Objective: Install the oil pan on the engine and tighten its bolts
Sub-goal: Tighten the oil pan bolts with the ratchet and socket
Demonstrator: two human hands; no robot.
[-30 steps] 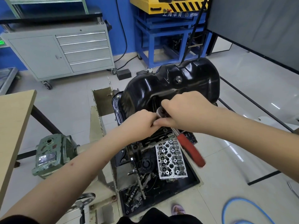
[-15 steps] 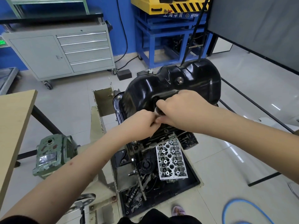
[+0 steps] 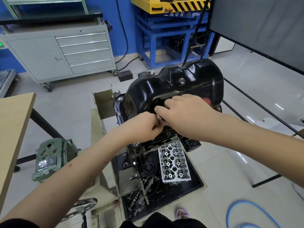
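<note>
The glossy black oil pan (image 3: 172,86) sits upside-up on the engine (image 3: 166,139) held in a stand, its drain plug (image 3: 181,81) facing me. At the pan's near flange my left hand (image 3: 143,127) pinches the metal ratchet head and socket (image 3: 161,120). My right hand (image 3: 185,116) grips the ratchet; only the red end of its handle (image 3: 207,100) shows beyond my knuckles, pointing right over the pan. The bolt under the socket is hidden by my fingers.
Below the engine a black tray (image 3: 197,181) holds a silver cylinder head (image 3: 172,163) and loose parts. A green gearbox (image 3: 51,158) and wooden table (image 3: 11,129) stand left, a grey tool cabinet (image 3: 65,51) behind, a blue hose (image 3: 246,211) on the floor.
The red ratchet handle has swung from pointing down-right below my right hand to pointing right across the pan. My left hand has stayed at the ratchet head.
</note>
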